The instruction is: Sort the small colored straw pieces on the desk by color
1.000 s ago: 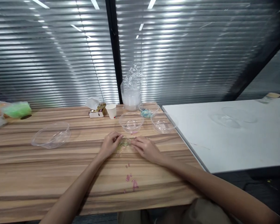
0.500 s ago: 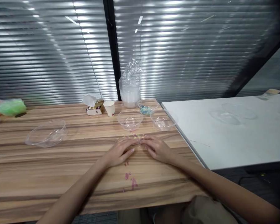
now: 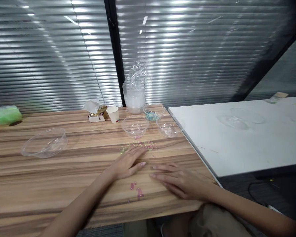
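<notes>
My left hand [image 3: 128, 163] lies flat on the wooden table [image 3: 39, 177], fingers stretched toward a scatter of small yellow-green and pink pieces [image 3: 140, 146]. My right hand [image 3: 177, 179] rests flat nearer the table's front edge, fingers spread and pointing left, holding nothing. A few pink pieces [image 3: 135, 191] lie between the two hands, close to the front edge. Beyond the scatter stand clear plastic bowls: one [image 3: 135, 125] with something pink in its bottom, one [image 3: 169, 125] to its right, and one [image 3: 153, 112] with blue bits behind them.
A larger clear bowl [image 3: 45, 143] sits at the left. A paper cup [image 3: 112, 114], a small box with wrappers [image 3: 96, 115] and a bagged stack of clear containers [image 3: 135, 95] stand at the back. Green plastic [image 3: 5, 114] lies far left. A white table [image 3: 239, 138] adjoins on the right.
Both hands came off a small clear bag of pieces; the pieces now lie scattered loose on the wood. My right hand drew back toward me and flattened; the left one also flattened.
</notes>
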The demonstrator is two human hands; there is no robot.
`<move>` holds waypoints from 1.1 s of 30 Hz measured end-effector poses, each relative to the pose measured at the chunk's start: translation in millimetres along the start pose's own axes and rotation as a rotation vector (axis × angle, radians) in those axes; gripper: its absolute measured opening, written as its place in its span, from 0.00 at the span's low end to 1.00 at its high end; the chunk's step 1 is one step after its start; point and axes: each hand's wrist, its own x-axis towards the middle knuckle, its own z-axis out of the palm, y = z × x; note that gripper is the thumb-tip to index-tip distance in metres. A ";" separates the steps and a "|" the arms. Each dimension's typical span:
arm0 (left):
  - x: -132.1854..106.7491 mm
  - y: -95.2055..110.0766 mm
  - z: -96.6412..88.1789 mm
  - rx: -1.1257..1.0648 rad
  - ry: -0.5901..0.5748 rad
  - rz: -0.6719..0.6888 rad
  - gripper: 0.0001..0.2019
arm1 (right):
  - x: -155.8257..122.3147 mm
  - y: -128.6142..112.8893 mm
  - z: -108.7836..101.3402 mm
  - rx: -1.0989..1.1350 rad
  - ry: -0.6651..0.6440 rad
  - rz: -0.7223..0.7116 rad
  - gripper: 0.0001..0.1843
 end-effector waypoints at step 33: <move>2.8 -11.0 -0.8 0.048 0.057 0.006 0.20 | 39.0 29.9 15.8 -0.006 0.031 0.002 0.31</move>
